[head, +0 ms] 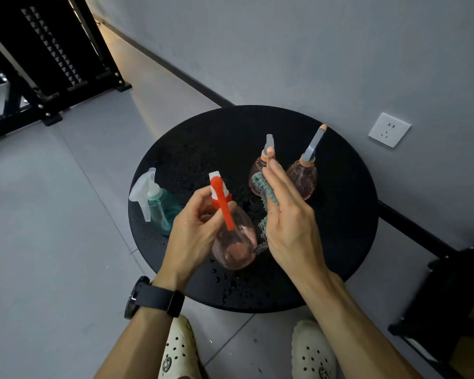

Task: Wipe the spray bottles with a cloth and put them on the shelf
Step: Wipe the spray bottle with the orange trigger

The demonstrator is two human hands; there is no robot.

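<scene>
- White perforated clogs are seen nearest, on the tiled floor.
- Left hand, fingers curled, grips the neck of a red-trigger pink spray bottle held over the round black table.
- Right hand, fingers straight, presses a teal cloth toward that bottle.
- Wiping is judged under way.
- Three bottles remain standing on the wet table: teal bottle left, two pink bottles far.
- Black shelf stands far left; no bottle is seen on it.

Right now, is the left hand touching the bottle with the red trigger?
Touching. The head view shows the left hand gripping the red-trigger bottle, fingers curled around its neck just under the sprayer.
</scene>
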